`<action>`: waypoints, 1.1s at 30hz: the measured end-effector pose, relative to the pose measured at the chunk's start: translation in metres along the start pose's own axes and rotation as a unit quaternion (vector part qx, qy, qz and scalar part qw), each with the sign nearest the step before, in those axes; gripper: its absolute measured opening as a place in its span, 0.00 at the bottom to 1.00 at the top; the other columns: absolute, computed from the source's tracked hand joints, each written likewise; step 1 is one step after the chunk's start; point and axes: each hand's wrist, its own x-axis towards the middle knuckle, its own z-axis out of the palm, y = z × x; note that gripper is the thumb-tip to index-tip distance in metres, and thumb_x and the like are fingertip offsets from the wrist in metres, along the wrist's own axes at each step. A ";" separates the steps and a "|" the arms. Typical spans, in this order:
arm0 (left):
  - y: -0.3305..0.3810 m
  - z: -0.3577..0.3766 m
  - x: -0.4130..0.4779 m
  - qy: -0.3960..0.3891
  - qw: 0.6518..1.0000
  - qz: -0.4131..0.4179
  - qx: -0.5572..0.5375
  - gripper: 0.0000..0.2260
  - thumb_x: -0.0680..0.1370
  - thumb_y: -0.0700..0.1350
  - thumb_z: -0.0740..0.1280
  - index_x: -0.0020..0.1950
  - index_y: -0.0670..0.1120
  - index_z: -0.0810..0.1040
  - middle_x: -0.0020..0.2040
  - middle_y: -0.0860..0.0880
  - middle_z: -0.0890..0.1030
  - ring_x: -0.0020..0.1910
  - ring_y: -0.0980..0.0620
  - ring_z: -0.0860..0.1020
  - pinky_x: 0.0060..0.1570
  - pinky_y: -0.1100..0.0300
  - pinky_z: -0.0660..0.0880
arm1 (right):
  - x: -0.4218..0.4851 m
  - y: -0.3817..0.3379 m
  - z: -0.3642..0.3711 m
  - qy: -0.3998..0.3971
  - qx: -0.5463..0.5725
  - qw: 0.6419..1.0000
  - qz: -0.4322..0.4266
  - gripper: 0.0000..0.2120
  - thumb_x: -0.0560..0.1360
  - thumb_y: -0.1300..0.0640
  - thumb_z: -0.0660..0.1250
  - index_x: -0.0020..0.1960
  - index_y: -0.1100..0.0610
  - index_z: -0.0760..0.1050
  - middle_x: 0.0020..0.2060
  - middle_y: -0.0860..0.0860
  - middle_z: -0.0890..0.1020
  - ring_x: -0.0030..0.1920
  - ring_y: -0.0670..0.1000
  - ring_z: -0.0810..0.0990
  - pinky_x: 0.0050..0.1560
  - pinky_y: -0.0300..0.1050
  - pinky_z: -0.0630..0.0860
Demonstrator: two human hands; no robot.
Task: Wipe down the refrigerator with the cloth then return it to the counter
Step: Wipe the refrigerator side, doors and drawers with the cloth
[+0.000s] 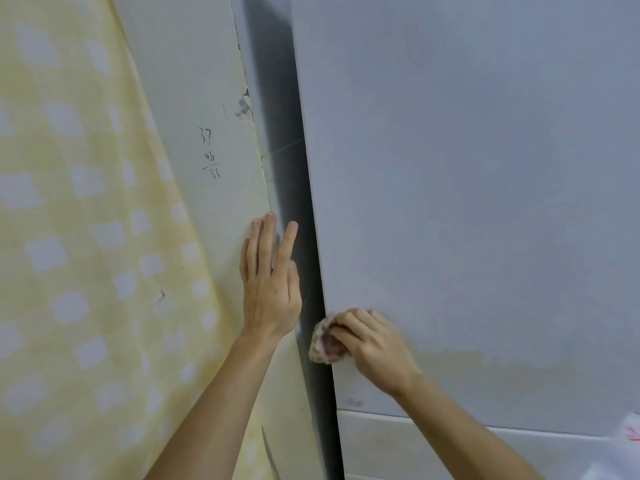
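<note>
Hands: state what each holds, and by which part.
Right hand grips the cloth bunched in a wad, its left part sticking out; left hand holds nothing, flat on the wall.

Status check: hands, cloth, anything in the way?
Right hand grips cloth, pressed on refrigerator near its left edge. Left hand flat on wall. Nothing blocking.
</note>
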 end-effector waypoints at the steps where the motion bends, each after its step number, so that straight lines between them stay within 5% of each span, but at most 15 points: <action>1: 0.001 0.001 0.000 0.005 1.000 0.000 -0.003 0.28 0.83 0.37 0.57 0.84 0.46 0.60 0.85 0.41 0.57 0.85 0.40 0.52 0.81 0.38 0.55 | 0.019 0.004 -0.015 0.054 -0.012 0.998 0.018 0.08 0.76 0.64 0.75 0.55 0.59 0.84 0.54 0.53 0.83 0.53 0.55 0.80 0.48 0.48 0.73; 4: 0.003 0.003 0.001 0.018 1.000 -0.002 -0.012 0.31 0.80 0.33 0.58 0.83 0.45 0.62 0.84 0.40 0.58 0.85 0.39 0.53 0.81 0.38 0.55 | 0.081 0.018 -0.059 0.231 -0.061 0.966 0.097 0.10 0.84 0.63 0.65 0.53 0.61 0.85 0.51 0.55 0.85 0.49 0.56 0.79 0.48 0.49 0.75; 7: 0.003 0.004 0.001 0.025 0.999 -0.008 -0.020 0.33 0.77 0.29 0.59 0.83 0.43 0.63 0.84 0.40 0.59 0.85 0.39 0.53 0.81 0.36 0.55 | 0.098 0.015 -0.059 0.289 -0.065 0.943 0.153 0.09 0.84 0.62 0.66 0.53 0.61 0.86 0.50 0.55 0.85 0.48 0.56 0.79 0.48 0.48 0.77; 12: 0.005 0.008 0.001 0.030 0.999 -0.017 -0.018 0.27 0.83 0.36 0.56 0.83 0.44 0.62 0.84 0.40 0.59 0.85 0.41 0.53 0.79 0.34 0.56 | 0.000 -0.007 0.003 0.108 0.004 0.992 0.064 0.08 0.79 0.66 0.71 0.57 0.61 0.84 0.55 0.55 0.84 0.52 0.57 0.78 0.50 0.49 0.75; 17: 0.020 0.015 -0.005 0.038 0.999 -0.011 -0.013 0.27 0.83 0.36 0.60 0.83 0.45 0.63 0.84 0.39 0.57 0.85 0.41 0.53 0.81 0.37 0.54 | -0.063 0.001 0.007 -0.064 -0.017 0.998 0.010 0.13 0.73 0.67 0.67 0.53 0.56 0.84 0.53 0.50 0.82 0.55 0.52 0.75 0.51 0.44 0.70; 19: 0.028 0.021 -0.008 0.039 0.999 0.010 -0.028 0.25 0.83 0.35 0.60 0.81 0.42 0.67 0.83 0.36 0.59 0.84 0.40 0.55 0.80 0.36 0.56 | -0.053 0.006 -0.011 -0.048 -0.054 0.997 0.015 0.13 0.74 0.67 0.66 0.53 0.56 0.85 0.54 0.51 0.83 0.56 0.53 0.75 0.52 0.45 0.68; 22: 0.042 0.030 -0.010 0.042 0.998 0.027 -0.043 0.25 0.82 0.36 0.59 0.80 0.42 0.67 0.82 0.36 0.61 0.84 0.40 0.55 0.81 0.38 0.55 | -0.024 0.025 -0.056 0.090 -0.122 0.985 0.085 0.19 0.84 0.65 0.57 0.54 0.54 0.87 0.57 0.50 0.86 0.60 0.54 0.75 0.53 0.49 0.67; 27: 0.067 0.042 -0.004 0.066 0.996 0.035 -0.044 0.26 0.81 0.36 0.62 0.80 0.44 0.66 0.82 0.37 0.61 0.83 0.38 0.57 0.81 0.38 0.56 | 0.007 0.062 -0.107 0.261 -0.191 0.923 0.207 0.12 0.82 0.65 0.67 0.55 0.53 0.87 0.55 0.49 0.87 0.59 0.54 0.79 0.56 0.50 0.68; 30: 0.081 0.048 -0.002 0.063 0.995 0.051 -0.058 0.25 0.82 0.37 0.61 0.80 0.43 0.67 0.81 0.36 0.61 0.83 0.37 0.57 0.78 0.34 0.60 | -0.036 0.049 -0.070 0.219 -0.128 0.949 0.188 0.14 0.82 0.68 0.63 0.55 0.57 0.87 0.56 0.53 0.86 0.56 0.58 0.83 0.56 0.53 0.78; 33: 0.090 0.051 -0.005 0.055 0.994 0.059 -0.069 0.25 0.82 0.37 0.61 0.80 0.44 0.66 0.82 0.38 0.59 0.85 0.42 0.52 0.80 0.37 0.57 | -0.101 0.043 -0.045 0.090 -0.070 0.985 0.127 0.17 0.83 0.68 0.59 0.55 0.57 0.86 0.58 0.53 0.85 0.60 0.57 0.82 0.55 0.55 0.81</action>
